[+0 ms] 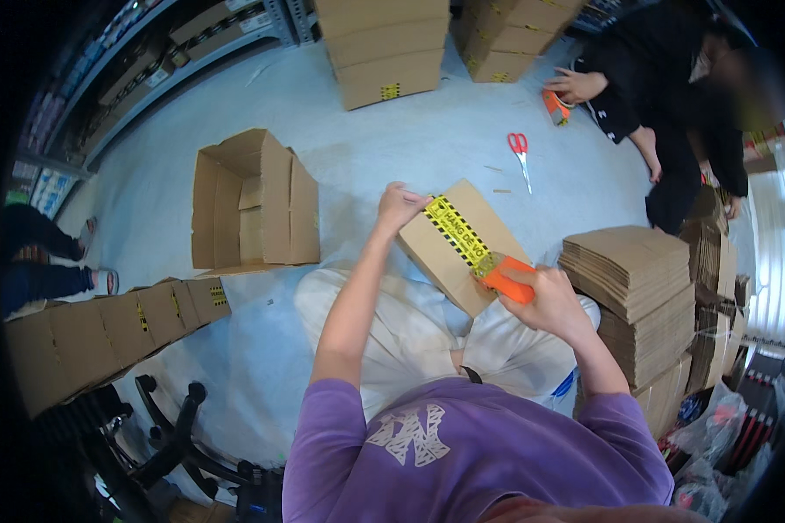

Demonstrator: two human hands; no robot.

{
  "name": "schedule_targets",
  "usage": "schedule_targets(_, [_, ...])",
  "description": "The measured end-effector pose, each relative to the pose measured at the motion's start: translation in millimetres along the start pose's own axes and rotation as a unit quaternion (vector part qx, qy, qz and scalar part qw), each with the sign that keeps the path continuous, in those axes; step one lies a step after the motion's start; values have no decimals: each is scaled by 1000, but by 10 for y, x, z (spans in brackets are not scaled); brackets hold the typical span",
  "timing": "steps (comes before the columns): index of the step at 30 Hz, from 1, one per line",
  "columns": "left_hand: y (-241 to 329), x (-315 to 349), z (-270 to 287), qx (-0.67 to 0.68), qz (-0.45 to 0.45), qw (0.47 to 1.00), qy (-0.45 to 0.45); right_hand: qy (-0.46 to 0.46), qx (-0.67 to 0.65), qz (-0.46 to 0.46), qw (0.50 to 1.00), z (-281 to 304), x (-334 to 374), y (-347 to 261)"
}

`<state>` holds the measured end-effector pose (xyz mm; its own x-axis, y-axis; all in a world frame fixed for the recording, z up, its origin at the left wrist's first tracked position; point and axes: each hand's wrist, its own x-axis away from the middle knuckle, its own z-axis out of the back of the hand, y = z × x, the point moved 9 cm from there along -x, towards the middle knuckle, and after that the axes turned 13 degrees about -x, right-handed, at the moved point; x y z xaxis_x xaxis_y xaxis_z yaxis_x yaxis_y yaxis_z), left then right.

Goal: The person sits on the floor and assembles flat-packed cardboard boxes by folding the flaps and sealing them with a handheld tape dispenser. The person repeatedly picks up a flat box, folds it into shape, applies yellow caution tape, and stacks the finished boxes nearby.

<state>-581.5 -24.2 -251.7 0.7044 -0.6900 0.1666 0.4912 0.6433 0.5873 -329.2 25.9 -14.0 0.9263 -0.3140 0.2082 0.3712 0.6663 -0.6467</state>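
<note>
A small closed cardboard box (445,266) rests tilted across my lap. A strip of yellow and black printed tape (456,228) runs along its top. My left hand (399,207) grips the box's far left edge, its thumb by the end of the tape. In my right hand (549,301) is an orange tape dispenser (508,277), its head touching the box at the near right end of the strip. The fingers under the dispenser's handle are partly hidden.
An open cardboard carton (296,209) lies at left. Red-handled scissors (519,152) are on the floor ahead. Flattened cardboard stacks (628,270) stand right. A co-worker (645,78) sits at far right, a hand on another dispenser (556,107). A chair base (179,436) is at near left.
</note>
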Motion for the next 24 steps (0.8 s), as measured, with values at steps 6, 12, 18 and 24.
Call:
schedule_targets(6, [1044, 190, 408, -181, -13, 980, 78, 13, 7, -37, 999, 68, 16, 112])
schedule_targets(12, [1187, 458, 213, -232, -8, 971, 57, 18, -2, -67, 998, 47, 861, 505])
schedule_targets(18, [1545, 708, 327, -269, -88, 951, 122, 57, -27, -56, 996, -317, 786, 934])
schedule_targets(24, [2050, 1763, -420, -285, -245, 926, 46, -28, -243, -184, 952, -292, 540, 1390])
